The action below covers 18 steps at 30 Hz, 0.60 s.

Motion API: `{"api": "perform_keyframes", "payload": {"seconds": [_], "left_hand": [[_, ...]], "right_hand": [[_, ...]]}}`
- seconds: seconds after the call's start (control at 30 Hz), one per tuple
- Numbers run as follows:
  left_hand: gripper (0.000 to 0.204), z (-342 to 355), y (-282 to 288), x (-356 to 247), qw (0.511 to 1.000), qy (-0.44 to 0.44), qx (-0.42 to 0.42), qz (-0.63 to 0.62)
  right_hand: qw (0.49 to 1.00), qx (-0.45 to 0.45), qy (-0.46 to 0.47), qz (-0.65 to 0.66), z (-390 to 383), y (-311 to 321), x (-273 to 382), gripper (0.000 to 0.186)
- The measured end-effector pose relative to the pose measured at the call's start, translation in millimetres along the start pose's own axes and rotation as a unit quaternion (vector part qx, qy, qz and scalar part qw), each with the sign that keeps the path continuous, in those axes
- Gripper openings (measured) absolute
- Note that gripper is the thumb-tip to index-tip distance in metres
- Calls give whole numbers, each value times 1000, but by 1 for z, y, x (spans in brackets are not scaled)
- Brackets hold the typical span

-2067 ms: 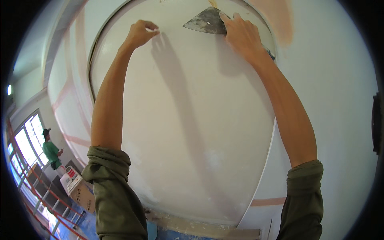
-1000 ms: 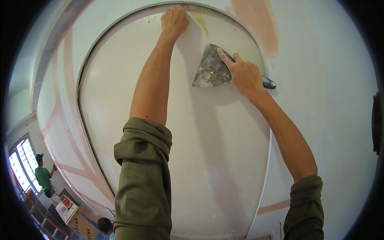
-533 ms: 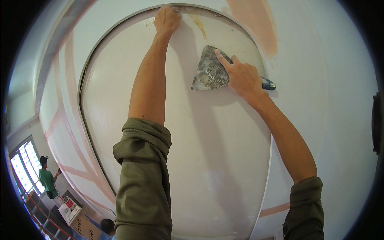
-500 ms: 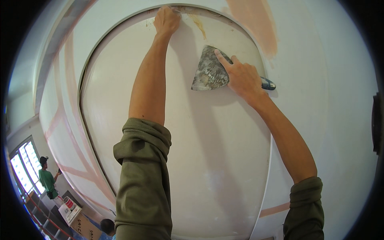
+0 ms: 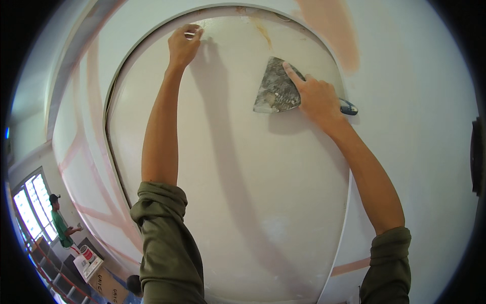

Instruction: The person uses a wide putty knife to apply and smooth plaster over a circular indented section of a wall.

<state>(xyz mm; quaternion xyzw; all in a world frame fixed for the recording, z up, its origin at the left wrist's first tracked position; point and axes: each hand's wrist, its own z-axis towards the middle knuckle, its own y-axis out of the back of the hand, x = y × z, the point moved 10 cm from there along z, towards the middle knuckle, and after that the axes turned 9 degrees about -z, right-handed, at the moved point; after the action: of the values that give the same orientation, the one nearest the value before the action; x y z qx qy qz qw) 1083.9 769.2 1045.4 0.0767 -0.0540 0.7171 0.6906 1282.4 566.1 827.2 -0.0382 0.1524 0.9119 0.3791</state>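
Right hand [image 5: 320, 101] closed around the putty knife [image 5: 277, 87], one finger along its smeared blade, I see it held before the pale panel [image 5: 283, 172], just below a yellowish streak [image 5: 262, 34]. Higher and well apart, the left hand [image 5: 183, 46] bends thumb and fingertips together; whether they pinch anything, I cannot tell.

room under renovation: ladder [image 5: 57, 277], bucket [image 5: 87, 254], pinkish wall patches [image 5: 335, 36], scraper [image 5: 277, 88]

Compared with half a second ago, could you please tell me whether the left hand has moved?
Yes: the left hand has moved left and down, judged against the yellowish stain on the wall panel.
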Motion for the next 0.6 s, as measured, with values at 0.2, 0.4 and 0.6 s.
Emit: {"api": "perform_keyframes", "payload": {"seconds": [0.2, 0.4, 0.6], "left_hand": [[38, -31, -14, 1, 985, -41, -25, 169], [45, -60, -35, -43, 965, -101, 45, 238], [61, -132, 22, -84, 990, 9, 30, -138]], "right_hand": [[998, -62, 3, 30, -4, 12, 1, 80], [991, -121, 32, 39, -13, 30, 9, 71], [990, -138, 37, 16, -33, 69, 36, 76]]}}
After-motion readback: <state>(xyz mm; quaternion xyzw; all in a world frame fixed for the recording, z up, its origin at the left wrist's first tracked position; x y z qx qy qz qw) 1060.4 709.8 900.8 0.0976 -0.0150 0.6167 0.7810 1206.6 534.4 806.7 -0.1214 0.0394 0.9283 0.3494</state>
